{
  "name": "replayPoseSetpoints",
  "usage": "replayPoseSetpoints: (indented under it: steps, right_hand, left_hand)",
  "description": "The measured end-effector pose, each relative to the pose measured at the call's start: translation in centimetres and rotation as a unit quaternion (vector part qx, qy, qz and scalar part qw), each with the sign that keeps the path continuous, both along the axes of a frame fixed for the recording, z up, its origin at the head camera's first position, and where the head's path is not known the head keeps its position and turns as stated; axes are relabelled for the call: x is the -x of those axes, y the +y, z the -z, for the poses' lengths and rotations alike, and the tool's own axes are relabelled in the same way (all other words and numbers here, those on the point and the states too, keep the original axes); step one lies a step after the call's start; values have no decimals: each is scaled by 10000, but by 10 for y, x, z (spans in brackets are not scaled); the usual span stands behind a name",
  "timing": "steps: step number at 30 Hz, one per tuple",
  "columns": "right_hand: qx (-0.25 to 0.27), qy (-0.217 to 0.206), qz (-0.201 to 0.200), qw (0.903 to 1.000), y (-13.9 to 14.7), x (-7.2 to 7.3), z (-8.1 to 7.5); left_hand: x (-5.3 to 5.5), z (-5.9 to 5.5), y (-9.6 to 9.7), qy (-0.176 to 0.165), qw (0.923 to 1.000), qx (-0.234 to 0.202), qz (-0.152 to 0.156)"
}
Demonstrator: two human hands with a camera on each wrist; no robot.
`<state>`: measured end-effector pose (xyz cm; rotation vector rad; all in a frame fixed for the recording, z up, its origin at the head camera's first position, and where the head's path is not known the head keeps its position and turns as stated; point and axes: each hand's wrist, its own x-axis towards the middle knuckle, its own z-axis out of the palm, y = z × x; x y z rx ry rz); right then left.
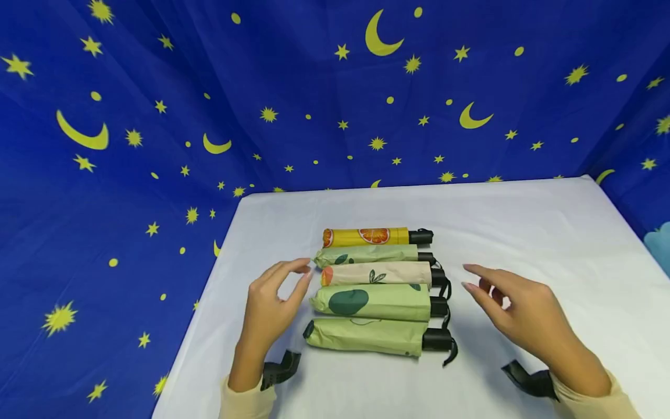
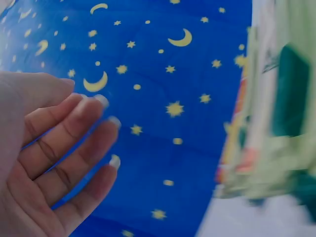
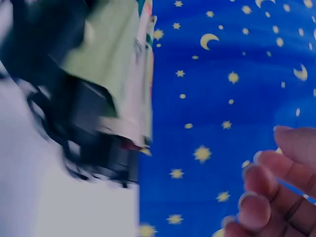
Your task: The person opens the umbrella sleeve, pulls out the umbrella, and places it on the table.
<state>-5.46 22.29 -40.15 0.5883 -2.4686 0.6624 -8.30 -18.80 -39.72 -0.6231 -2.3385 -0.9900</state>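
Several folded umbrellas lie side by side in a row, their black handles toward the right. Farthest back is a yellow one with orange slices (image 1: 345, 237). In front of it come a slim pale green umbrella (image 1: 400, 254), a cream umbrella with a leaf print (image 1: 403, 272), a green umbrella with a dark oval (image 1: 400, 302) and a plain-looking green umbrella (image 1: 371, 337) nearest me. My left hand (image 1: 269, 302) hovers off their left ends, fingers loosely bent, holding nothing. Off the handle ends is my right hand (image 1: 523, 311), also relaxed and holding nothing.
A white cloth covers the table (image 1: 282, 221). Behind and along the sides hangs a blue curtain (image 1: 335, 75) with yellow moons and stars. Black wrist mounts (image 1: 531, 381) stick out from both wrists. Wrist straps dangle from the umbrella handles (image 3: 86, 106).
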Motion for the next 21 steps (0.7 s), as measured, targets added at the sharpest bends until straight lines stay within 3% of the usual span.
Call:
replayPoseSetpoints:
  steps: [3, 6, 10, 13, 14, 18, 21]
  right_hand:
    - [674, -232, -5, 9975, 4, -11, 23]
    - [1418, -719, -1, 9873, 5, -24, 48]
    - [2508, -1513, -278, 9557, 3, -40, 77]
    - [3002, -1925, -543, 9327, -1, -45, 94]
    - [3024, -1971, -608, 9306, -2, -45, 98]
    - [2541, -1860, -678, 9467, -7, -44, 115]
    - [1969, -1715, -522, 9639, -9, -43, 120]
  left_hand:
    - [-14, 17, -8, -370, 9960, -784, 224]
    - [-29, 38, -15, -1025, 9835, -1463, 289]
    - [-47, 68, -22, -1700, 9596, -2227, 258]
    - [-55, 88, -25, -1973, 9494, -2420, 338]
    - [-57, 94, -26, -2041, 9477, -2424, 379]
    - [-60, 112, -28, -2288, 9461, -2229, 530]
    - [-59, 116, -28, -2379, 9489, -1997, 557]
